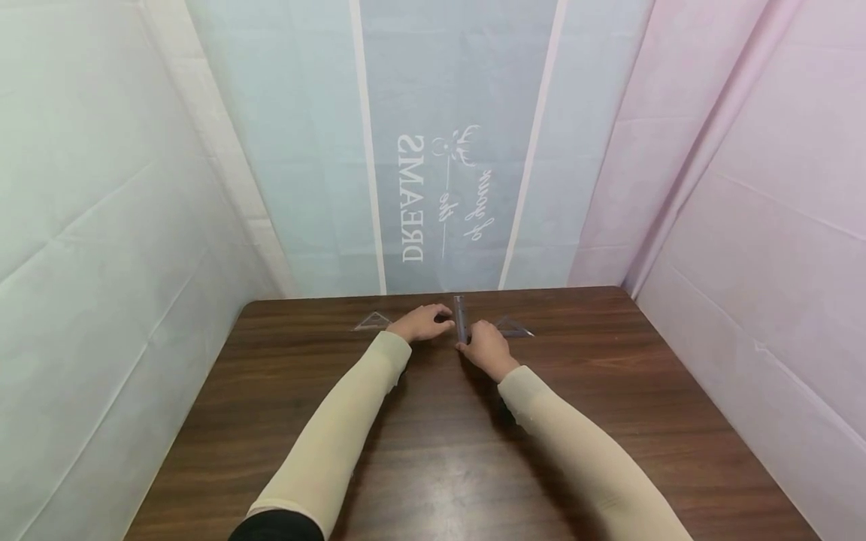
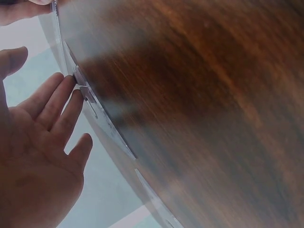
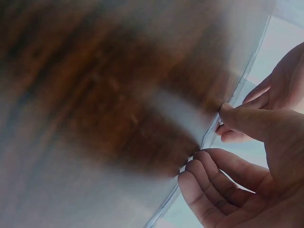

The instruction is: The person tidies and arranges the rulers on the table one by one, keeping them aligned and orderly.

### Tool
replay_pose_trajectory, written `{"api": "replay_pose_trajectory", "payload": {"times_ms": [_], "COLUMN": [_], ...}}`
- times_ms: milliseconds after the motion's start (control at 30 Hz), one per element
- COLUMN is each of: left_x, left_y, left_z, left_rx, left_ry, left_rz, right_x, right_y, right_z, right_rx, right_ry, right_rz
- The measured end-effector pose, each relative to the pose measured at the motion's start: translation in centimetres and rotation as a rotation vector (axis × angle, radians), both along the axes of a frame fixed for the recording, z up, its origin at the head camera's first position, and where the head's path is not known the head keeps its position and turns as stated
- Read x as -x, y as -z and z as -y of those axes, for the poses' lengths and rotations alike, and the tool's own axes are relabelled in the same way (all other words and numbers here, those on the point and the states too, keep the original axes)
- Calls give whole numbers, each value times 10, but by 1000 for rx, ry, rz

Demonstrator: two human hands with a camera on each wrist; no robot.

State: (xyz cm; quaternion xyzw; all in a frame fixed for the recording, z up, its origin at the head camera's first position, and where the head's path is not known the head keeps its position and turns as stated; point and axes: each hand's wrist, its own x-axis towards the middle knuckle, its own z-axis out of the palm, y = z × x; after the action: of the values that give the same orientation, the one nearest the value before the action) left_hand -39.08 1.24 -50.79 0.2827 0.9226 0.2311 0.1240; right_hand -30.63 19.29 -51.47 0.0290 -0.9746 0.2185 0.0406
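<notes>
A clear straight ruler [image 1: 460, 314] lies on the wooden table, one end pointing toward the back edge. My right hand [image 1: 489, 349] pinches its near end, with the thumb at the near corner and the curled fingers along the right side. In the right wrist view the thumb [image 3: 230, 115] and fingertips [image 3: 192, 166] meet the edge of the clear plastic. To the ruler's left, my left hand [image 1: 422, 323] hovers low with its fingers loosely spread, holding nothing. Seen from the left wrist, those fingers [image 2: 57, 102] reach beside clear plastic pieces [image 2: 111, 126].
One clear triangular set square [image 1: 370, 323] lies left of the left hand, partly hidden by it. Another set square [image 1: 517, 330] lies right of the right hand. Behind the table [image 1: 433, 436] hangs a printed cloth [image 1: 446, 90], with pale cloths at both sides.
</notes>
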Motion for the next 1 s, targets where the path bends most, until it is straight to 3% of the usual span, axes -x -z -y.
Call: {"api": "replay_pose_trajectory", "payload": {"times_ms": [367, 633, 800, 1000], "left_x": [-1, 2, 5, 5], "left_y": [-1, 5, 9, 12], "left_z": [-2, -2, -5, -11], "left_rx": [-1, -86, -121, -88], "left_ry": [0, -18, -68, -107], "left_rz": [0, -1, -40, -128], "right_x": [1, 0, -3, -11], "right_y": [0, -1, -3, -4], "right_z": [-1, 1, 1, 0], "right_rx": [-12, 11, 13, -1], "right_ry": [11, 22, 15, 1], "right_rz": [0, 28, 50, 56]}}
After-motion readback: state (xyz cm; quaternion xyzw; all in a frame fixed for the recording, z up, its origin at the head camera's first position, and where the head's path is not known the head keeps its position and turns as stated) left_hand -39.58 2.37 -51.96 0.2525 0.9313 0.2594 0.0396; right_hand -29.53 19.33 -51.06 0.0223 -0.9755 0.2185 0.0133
